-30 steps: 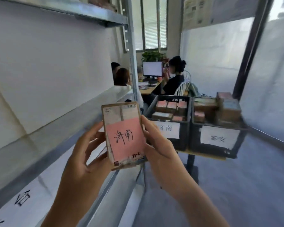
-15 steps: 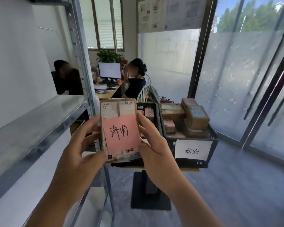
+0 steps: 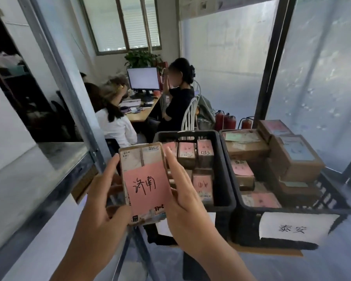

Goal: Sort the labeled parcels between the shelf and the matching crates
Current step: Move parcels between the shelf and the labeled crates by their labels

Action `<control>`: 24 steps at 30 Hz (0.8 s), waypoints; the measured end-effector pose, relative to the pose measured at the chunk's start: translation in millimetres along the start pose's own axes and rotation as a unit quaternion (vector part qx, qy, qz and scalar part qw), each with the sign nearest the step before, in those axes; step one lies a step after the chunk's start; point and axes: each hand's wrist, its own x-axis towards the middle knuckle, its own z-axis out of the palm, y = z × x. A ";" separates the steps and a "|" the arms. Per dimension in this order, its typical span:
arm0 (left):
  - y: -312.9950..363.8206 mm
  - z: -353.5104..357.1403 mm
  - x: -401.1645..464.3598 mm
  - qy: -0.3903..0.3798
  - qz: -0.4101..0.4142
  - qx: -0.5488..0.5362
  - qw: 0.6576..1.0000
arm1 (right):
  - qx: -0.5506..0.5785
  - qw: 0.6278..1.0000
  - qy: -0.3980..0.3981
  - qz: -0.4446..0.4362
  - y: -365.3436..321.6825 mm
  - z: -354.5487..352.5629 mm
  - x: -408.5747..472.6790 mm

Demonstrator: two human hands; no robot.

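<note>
Parcel with pink 济南 label is pinched upright between your left hand and right hand, not yet placed. Just beyond your grip, left crate already holds pink-labelled boxes; right crate, tagged 泰安, is stacked full.

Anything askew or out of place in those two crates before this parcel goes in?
Mostly tidy. The right crate looks overfilled: its brown boxes are stacked above the rim, some at angles. The left crate holds pink-labelled parcels in neat rows.
</note>
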 end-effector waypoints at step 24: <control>-89.3 149.7 274.1 -0.108 -0.161 -0.128 0.973 | -0.235 0.955 0.081 0.163 170.9 -85.7 247.0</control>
